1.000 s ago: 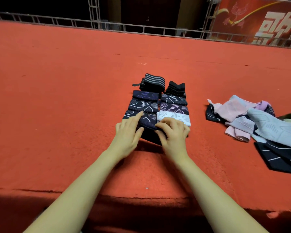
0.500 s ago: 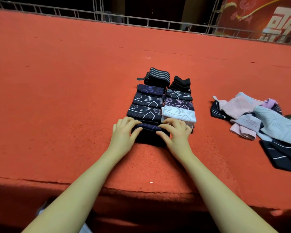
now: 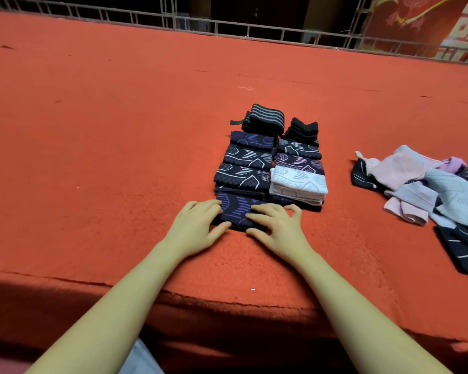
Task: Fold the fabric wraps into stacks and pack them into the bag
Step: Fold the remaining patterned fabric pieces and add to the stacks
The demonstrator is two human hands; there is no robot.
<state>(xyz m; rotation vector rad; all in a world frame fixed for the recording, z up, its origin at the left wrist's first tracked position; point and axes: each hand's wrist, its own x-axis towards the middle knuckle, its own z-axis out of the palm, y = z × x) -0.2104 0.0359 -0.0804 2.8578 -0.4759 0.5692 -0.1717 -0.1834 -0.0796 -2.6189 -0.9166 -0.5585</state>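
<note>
Half a second ago the dark wrap between my hands was a rounded roll with my fingers curled over it; now it lies flat, its purple lines facing up, and my fingers are spread out on top. My left hand [image 3: 195, 228] rests flat on the left end of this purple-lined wrap [image 3: 237, 210], fingers straight, thumb at its near edge. My right hand [image 3: 277, 229] presses the right end the same way, fingers splayed and gripping nothing. The wrap sits at the near end of the left column, touching the folded piece behind it.

I count two columns of folded wraps [image 3: 270, 160] on the red carpet [image 3: 106, 144]. The left column has five pieces, counting the one under my hands; the right column has four, the nearest a white wrap [image 3: 299, 184]. Well apart to my right lies a loose pile of unfolded wraps [image 3: 427, 190], pink, pale blue and dark; I cannot count them.
</note>
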